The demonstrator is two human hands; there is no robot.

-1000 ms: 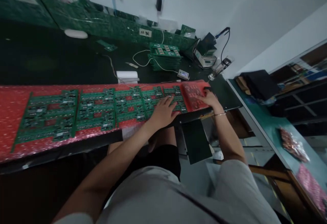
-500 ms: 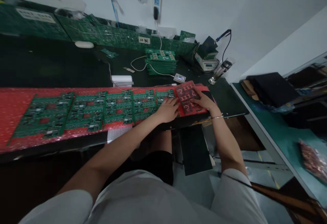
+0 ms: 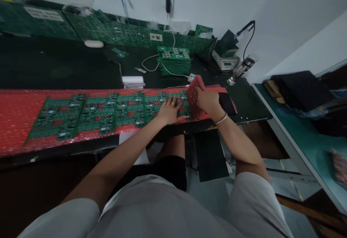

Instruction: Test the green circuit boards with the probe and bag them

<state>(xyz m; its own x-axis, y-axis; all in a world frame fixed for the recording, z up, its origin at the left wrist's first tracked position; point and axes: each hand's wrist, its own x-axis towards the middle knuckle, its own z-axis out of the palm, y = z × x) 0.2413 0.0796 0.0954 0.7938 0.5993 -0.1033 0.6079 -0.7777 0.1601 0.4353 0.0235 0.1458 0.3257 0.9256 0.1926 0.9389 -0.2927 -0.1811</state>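
Observation:
A long sheet of red bubble wrap (image 3: pixel 13 115) runs along the front of the bench, with a row of green circuit boards (image 3: pixel 130 108) lying on it. My left hand (image 3: pixel 168 112) rests flat with spread fingers on the rightmost board of the row. My right hand (image 3: pixel 208 102) is closed on a bundle wrapped in red bubble wrap (image 3: pixel 193 92), which is tilted up on edge beside that board. Boards showed through its wrap. The right fingertips are hidden behind the hand. A black flat object (image 3: pixel 227 103) lies right of this hand.
Behind the row are a white box (image 3: pixel 132 81), a tall stack of green boards (image 3: pixel 175 62) with a white cable, and a scale (image 3: pixel 225 61). A clear bottle (image 3: pixel 240 72) stands at the right. Green bins (image 3: pixel 114 32) line the wall.
My right hand has closed on the wrapped bundle and tipped it up from lying flat, its right side raised. My left hand has shifted slightly left onto the last board, fingers spread.

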